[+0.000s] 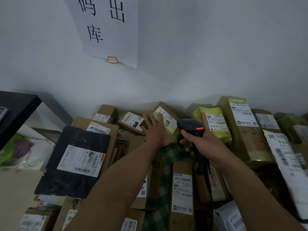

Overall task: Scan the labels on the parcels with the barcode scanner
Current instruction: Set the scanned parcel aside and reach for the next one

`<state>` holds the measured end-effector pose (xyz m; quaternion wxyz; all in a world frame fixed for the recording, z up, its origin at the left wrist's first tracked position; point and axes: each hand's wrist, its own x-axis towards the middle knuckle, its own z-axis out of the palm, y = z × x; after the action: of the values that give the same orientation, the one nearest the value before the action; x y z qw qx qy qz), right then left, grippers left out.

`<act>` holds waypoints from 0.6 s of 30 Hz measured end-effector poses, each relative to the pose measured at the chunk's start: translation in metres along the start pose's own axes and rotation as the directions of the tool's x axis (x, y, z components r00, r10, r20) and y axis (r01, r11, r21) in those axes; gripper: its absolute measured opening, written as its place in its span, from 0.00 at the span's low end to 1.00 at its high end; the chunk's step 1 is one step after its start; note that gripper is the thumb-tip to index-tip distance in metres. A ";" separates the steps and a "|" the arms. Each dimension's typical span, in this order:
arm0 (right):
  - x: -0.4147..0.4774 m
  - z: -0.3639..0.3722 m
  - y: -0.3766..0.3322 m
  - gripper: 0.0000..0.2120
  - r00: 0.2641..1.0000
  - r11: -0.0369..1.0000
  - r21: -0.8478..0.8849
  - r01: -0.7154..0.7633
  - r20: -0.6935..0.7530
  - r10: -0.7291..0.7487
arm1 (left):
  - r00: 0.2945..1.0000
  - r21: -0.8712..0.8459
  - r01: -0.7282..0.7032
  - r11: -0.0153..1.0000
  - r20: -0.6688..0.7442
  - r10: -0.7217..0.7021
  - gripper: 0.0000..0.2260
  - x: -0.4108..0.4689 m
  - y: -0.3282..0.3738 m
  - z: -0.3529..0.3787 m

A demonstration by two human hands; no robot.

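Many labelled parcels lie piled against the white wall. My left hand (155,130) rests flat, fingers spread, on a small cardboard parcel (166,120) leaning on the wall, partly covering its white label. My right hand (202,144) is shut on the handle of a black barcode scanner (190,126), whose head with a red strip points toward that parcel, just right of it. A black flat parcel (73,162) with a white label lies at the left. A long box (182,190) with a barcode label lies between my forearms.
A black table (18,110) stands at the left, with bags beneath it. A paper sign (108,29) hangs on the wall. A yellow-green bag parcel (215,124) and a tall box (243,129) fill the right side. Green checked cloth (168,154) shows between boxes.
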<state>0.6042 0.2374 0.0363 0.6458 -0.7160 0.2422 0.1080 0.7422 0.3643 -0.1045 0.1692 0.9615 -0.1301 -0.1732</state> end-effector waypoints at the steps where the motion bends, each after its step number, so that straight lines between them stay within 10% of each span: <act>1: -0.001 0.000 -0.001 0.06 1.000 1.000 -0.001 0.001 -0.003 -0.001 | 1.000 -0.024 0.009 1.000 0.010 -0.009 0.64 0.000 0.000 0.002; 8: -0.005 0.001 -0.001 0.06 1.000 1.000 0.005 0.001 -0.013 -0.001 | 0.971 -0.094 -0.141 0.986 -0.210 0.118 0.55 -0.011 -0.022 -0.004; 18: 0.001 -0.001 0.002 0.07 1.000 1.000 -0.010 0.002 -0.024 -0.003 | 0.983 -0.313 0.099 0.945 -0.118 -0.142 0.48 0.012 -0.016 -0.010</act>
<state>0.6036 0.2361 0.0347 0.6395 -0.7207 0.2484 0.0998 0.7601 0.3777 -0.1044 0.3135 0.9396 -0.0304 -0.1337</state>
